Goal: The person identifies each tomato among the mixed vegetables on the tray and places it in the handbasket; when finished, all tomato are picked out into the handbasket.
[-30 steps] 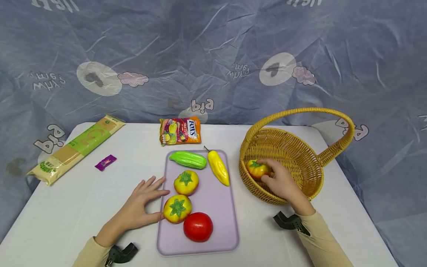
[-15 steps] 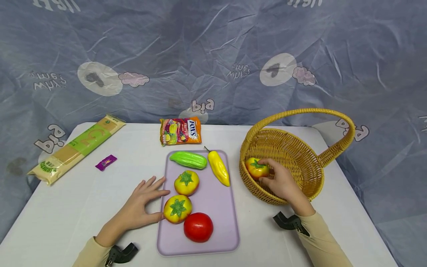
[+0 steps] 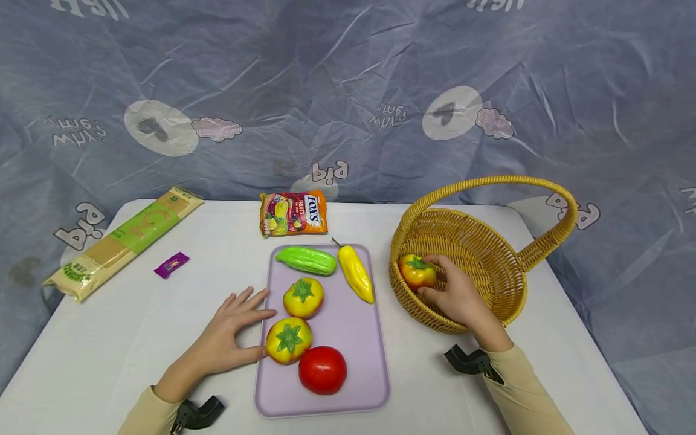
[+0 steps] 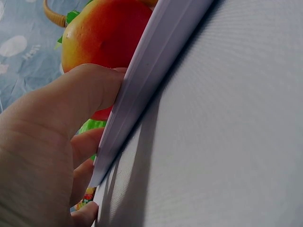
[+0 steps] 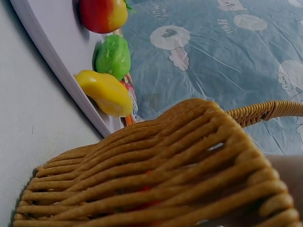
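Note:
Inside the wicker basket [image 3: 462, 232], my right hand [image 3: 454, 293] holds a yellow-and-red tomato [image 3: 416, 272] with a green leafy top, thumb and fingers at its right side. The tomato leans against the basket's left wall. In the right wrist view, the basket's weave [image 5: 156, 175] hides most of this hand and the tomato. My left hand [image 3: 231, 335] is spread along the left rim of the lilac tray [image 3: 359, 356]. Its thumb [image 4: 94, 85] touches that rim beside a yellow-and-red tomato [image 3: 289, 340]. Another such tomato [image 3: 303, 297] sits farther back.
The tray also carries a red tomato [image 3: 323, 370], a green vegetable [image 3: 307, 260] and a yellow pepper [image 3: 356, 273]. Behind it lies a candy bag [image 3: 293, 213]. A long noodle packet [image 3: 125, 241] and a small purple wrapper [image 3: 171, 264] are at left. The basket's handle [image 3: 489, 181] arches over it.
The tomato in the basket has shifted slightly left and back, and its green top has tilted. My right hand stays almost in place; my left hand has not moved.

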Motion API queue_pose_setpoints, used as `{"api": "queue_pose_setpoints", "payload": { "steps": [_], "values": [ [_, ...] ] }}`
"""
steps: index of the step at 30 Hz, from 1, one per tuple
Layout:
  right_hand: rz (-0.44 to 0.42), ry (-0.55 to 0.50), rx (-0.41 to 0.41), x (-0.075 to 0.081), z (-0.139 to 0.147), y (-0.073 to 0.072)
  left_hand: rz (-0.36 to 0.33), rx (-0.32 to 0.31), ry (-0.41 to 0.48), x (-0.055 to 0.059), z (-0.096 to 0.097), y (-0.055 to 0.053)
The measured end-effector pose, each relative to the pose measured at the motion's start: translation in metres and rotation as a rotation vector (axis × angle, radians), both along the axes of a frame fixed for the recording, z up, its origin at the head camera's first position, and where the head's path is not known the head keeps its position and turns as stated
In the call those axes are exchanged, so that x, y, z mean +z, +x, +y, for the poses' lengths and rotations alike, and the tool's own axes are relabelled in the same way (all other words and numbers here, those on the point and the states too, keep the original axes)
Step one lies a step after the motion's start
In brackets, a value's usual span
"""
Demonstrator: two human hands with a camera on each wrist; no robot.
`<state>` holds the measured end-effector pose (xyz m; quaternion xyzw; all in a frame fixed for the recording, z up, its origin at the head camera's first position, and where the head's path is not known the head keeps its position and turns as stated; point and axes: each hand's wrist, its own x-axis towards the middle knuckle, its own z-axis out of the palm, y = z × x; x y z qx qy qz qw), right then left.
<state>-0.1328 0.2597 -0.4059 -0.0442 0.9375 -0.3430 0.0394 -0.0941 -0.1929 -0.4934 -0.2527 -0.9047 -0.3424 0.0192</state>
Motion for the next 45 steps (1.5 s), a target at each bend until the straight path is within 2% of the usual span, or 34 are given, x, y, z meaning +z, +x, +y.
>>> {"api": "queue_pose_setpoints", "payload": {
  "steps": [17,29,33,37,45],
  "values": [
    [0.011,-0.003,-0.001,0.0,0.0,-0.001,0.016,-0.006,0.001,0.0,0.001,0.0],
    [0.086,0.026,0.019,0.0,0.0,0.002,0.025,-0.014,0.003,-0.001,0.0,0.0],
    [0.121,-0.016,0.029,0.001,-0.001,0.003,0.028,-0.012,0.004,-0.002,0.0,0.0],
    [0.194,-0.065,0.035,0.003,-0.002,0.005,0.02,-0.006,0.001,-0.001,0.0,0.0],
    [0.312,-0.083,0.055,0.014,-0.007,0.013,0.022,-0.003,0.005,-0.001,0.0,0.0]
  ]
}}
